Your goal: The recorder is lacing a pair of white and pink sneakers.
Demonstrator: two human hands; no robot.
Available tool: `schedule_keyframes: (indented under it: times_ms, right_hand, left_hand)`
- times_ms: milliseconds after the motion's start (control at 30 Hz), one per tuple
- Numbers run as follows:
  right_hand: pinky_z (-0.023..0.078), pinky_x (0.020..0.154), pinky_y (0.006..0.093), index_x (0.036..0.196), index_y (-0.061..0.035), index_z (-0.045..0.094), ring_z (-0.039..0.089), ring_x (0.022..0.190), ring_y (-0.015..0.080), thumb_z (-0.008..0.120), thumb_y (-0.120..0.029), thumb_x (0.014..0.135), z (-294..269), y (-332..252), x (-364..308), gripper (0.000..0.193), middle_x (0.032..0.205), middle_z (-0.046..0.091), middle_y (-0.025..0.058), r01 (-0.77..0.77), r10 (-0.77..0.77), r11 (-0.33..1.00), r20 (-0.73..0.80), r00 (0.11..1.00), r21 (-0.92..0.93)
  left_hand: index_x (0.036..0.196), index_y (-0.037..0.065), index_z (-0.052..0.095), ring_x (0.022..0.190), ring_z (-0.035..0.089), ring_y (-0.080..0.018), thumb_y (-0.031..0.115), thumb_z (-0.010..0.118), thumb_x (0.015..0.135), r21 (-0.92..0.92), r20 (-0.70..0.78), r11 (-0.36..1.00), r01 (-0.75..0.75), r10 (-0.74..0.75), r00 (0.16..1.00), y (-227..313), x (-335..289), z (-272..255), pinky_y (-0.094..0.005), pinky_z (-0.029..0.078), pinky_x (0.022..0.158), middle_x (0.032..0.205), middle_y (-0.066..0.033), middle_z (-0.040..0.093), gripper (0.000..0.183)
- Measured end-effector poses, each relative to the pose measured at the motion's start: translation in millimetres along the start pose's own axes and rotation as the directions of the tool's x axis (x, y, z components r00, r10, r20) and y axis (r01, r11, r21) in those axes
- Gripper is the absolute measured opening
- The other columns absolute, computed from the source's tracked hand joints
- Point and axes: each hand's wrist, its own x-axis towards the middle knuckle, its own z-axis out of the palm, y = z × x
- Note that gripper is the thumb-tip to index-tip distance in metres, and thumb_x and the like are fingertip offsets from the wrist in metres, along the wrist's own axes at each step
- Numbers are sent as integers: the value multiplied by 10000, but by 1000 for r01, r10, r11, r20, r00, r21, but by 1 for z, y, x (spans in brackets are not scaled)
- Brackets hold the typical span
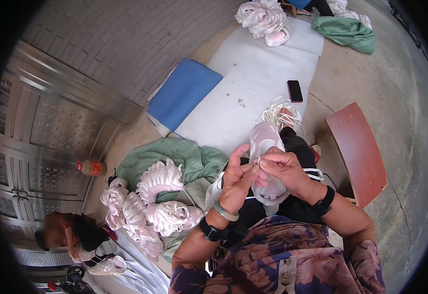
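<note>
A pale pink and white shoe [264, 133] rests across my lap, partly covered by my hands. Just above it, the fingertips of my left hand [235, 180] and my right hand [288, 170] meet in a pinch. Between them shows a thin white shoelace end [258, 160]; most of the lace is hidden by the fingers. Both hands are closed at thumb and forefinger, while other left fingers stay partly raised. A loose bunch of white laces [273, 115] lies past the shoe, close to my knee.
Stacked pale shoes [161, 180] lie on a green sack [194, 156] at left. A white mat [253, 63] bears a phone [295, 91] and a blue pad [187, 90]. A reddish board [358, 154] stands right. A bottle [92, 168] and another person [84, 232] are left.
</note>
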Motion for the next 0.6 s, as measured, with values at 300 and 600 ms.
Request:
schedule_keyframes:
  times_ms: [300, 600]
  right_hand:
    - [433, 547, 264, 999, 19, 605, 499, 566, 125, 523, -96, 916, -1, -9, -6, 164, 652, 526, 44, -313, 303, 863, 88, 949, 396]
    - [367, 553, 199, 966, -5, 636, 485, 577, 71, 554, -125, 901, -5, -3, -12, 158, 672, 581, 27, -343, 358, 875, 20, 934, 343]
  left_hand:
    - [1357, 37, 223, 628, 601, -131, 139, 506, 933, -83, -44, 993, 89, -92, 995, -5, 3, 10, -229, 476, 567, 770, -81, 625, 520]
    - [1356, 44, 247, 722, 601, -133, 80, 576, 880, 353, -9, 931, 95, -99, 995, -24, 5, -8, -236, 487, 653, 854, -77, 631, 580]
